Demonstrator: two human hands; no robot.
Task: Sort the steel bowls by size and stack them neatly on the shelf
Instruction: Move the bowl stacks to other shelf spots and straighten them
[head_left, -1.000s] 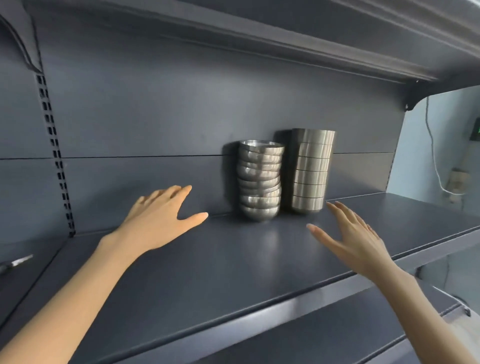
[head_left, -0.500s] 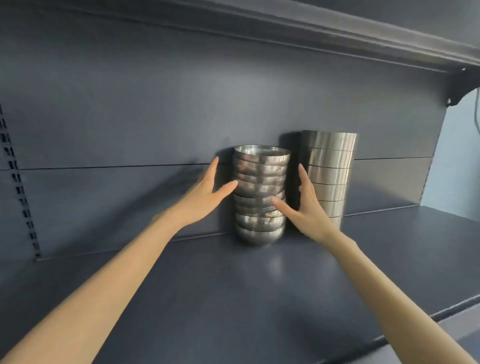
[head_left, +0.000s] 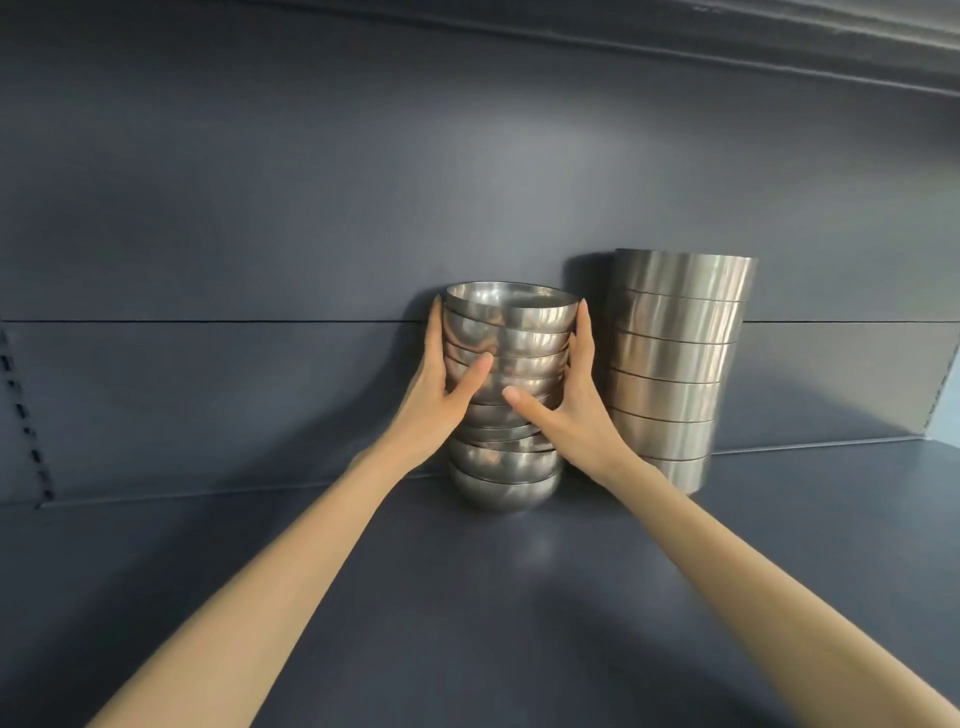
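Stack of rounded steel bowls (head_left: 506, 364), uneven midway; stood at back of shelf (head_left: 467, 597). Left hand (head_left: 439, 397) at its 9 o'clock and right hand (head_left: 574, 405) at 3 o'clock clasped it, fingers together flat up the sides, thumbs wrapped across the front, likely steadying and squaring it. Straight-sided bowl stack (head_left: 675, 364) just beside, 3 o'clock.

Mid-frame, the rounded bowl stack (head_left: 506, 460) stands on the shelf (head_left: 467, 597) against the back panel (head_left: 337, 218). The straight-sided bowl stack (head_left: 675, 364) stands just to its right.
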